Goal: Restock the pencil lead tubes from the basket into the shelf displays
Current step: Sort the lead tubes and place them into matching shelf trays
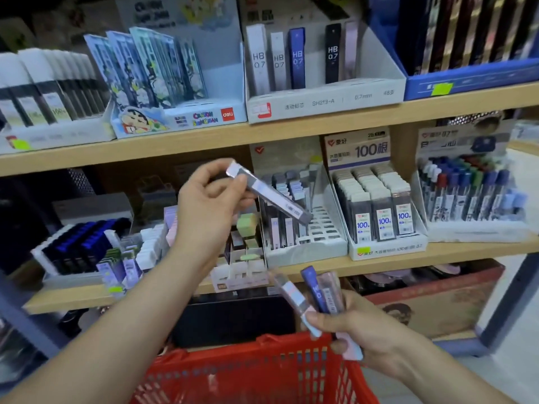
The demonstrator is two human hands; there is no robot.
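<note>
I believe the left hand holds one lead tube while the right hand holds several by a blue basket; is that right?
Not quite: in the head view the basket is red, not blue. The left hand has one lead tube, the right hand several tubes.

Your left hand (pixel 210 199) pinches one grey lead tube (pixel 271 199) by its capped end. The tube is tilted, in front of the white slotted display (pixel 306 252) on the middle shelf (pixel 379 262). Your right hand (pixel 367 328) grips a bunch of tubes (pixel 316 290), fanned upward, just above the red basket (pixel 262 371) rim.
</note>
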